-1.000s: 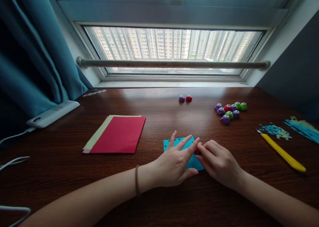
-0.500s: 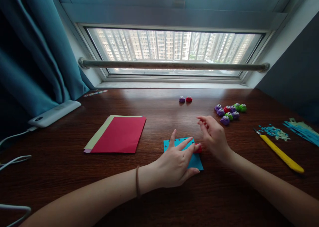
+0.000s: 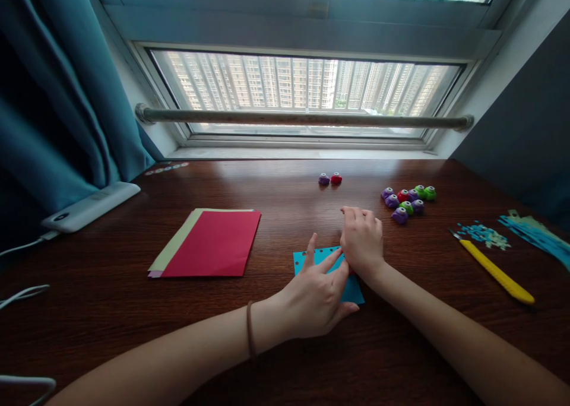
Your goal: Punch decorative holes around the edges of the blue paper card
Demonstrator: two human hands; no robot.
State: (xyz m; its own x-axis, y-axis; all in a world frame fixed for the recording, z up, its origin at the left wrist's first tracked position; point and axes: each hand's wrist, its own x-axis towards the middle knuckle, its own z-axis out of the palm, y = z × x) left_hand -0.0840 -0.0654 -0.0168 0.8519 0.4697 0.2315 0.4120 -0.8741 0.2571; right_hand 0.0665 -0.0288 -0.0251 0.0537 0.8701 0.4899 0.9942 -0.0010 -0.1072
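Blue paper (image 3: pixel 353 291) lies on the counter (image 3: pixel 133 317) in front of the person, and from my remote seat I see it partly covered by both hands. A second ago the right hand (image 3: pixel 364 240) was pinching a red piece at the paper's right edge; half a second ago it was lifted away, baring that piece. Now it is back, knuckles up, over the same edge, and only a sliver of the red punch (image 3: pixel 351 270) shows beneath. I judge that the work at that edge has resumed after a short pause. The left hand (image 3: pixel 318 296) hasn't noticeably moved: its fingers are spread across the paper, its grip released, apparently steadying the sheet. I can't tell whether the right grip is clenched or holding the punch, since the curled fingers hide it. Small dark cut-outs run along the paper's far edge.

As for writing, I can read none: the red paper (image 3: pixel 211 243), the yellow-handled knife (image 3: pixel 496 272) and the white device (image 3: pixel 91 207) carry no brand I can make out, and the round stickers (image 3: pixel 167 168) at the back left are too small to tell.
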